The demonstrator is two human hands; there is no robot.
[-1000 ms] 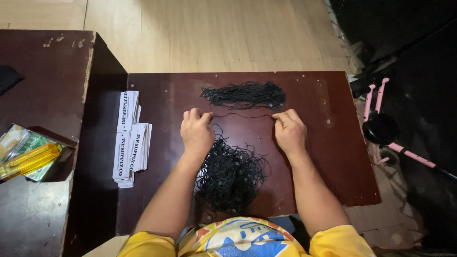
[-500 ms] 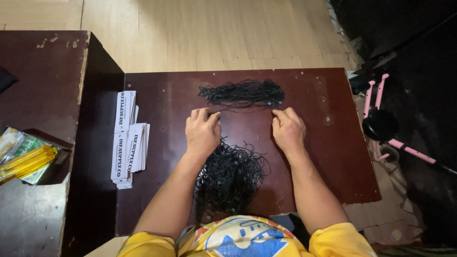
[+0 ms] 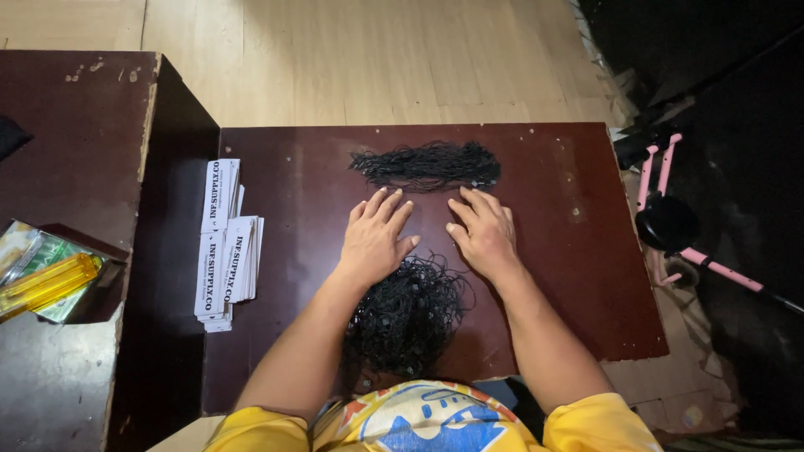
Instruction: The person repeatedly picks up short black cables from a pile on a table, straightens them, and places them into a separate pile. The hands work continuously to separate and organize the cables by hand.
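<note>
Though spread flat, left hand (image 3: 374,238) beside tangled cord pile (image 3: 408,314), empty.

Far left: we see a taller dark brown cabinet top (image 3: 75,109), scuffed.
Left of the table: a stack of white printed paper tags (image 3: 224,238).
Near left: a yellow lighter (image 3: 46,285) on green packets.
Right: a pink scooter (image 3: 678,226) on the dark floor.
Far: pale wooden flooring (image 3: 368,59).
</note>
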